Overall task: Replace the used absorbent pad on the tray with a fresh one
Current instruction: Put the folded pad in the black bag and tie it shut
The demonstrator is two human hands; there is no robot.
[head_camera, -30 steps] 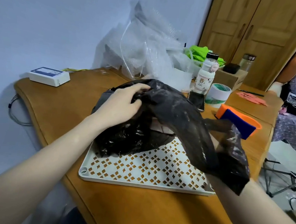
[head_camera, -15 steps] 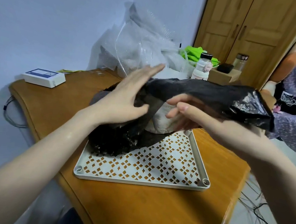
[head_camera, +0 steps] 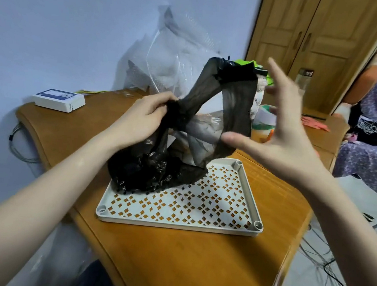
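A white tray (head_camera: 250,200) with a diamond-cutout floor lies on the wooden table. A black plastic bag (head_camera: 147,171) rests on the tray's far left part, and something pale and crumpled (head_camera: 201,130) shows through its open mouth. My left hand (head_camera: 143,117) pinches a gathered fold of the bag at its left side. My right hand (head_camera: 277,126) is raised with fingers spread, and the bag's rim is stretched over its thumb and fingertips. The bag's upper edge (head_camera: 234,72) stands high above the tray.
A white box-shaped device (head_camera: 59,100) sits at the table's far left. Clear plastic wrapping (head_camera: 175,57) is piled against the wall. A tape roll (head_camera: 264,118), a bottle and a jar (head_camera: 304,78) stand behind the bag. A wooden wardrobe and a purple-covered bed are at right.
My right hand has lifted and spread, pulling the bag's rim up and open. My left hand has closed from flat onto a fold of the bag. The camera shifted slightly.
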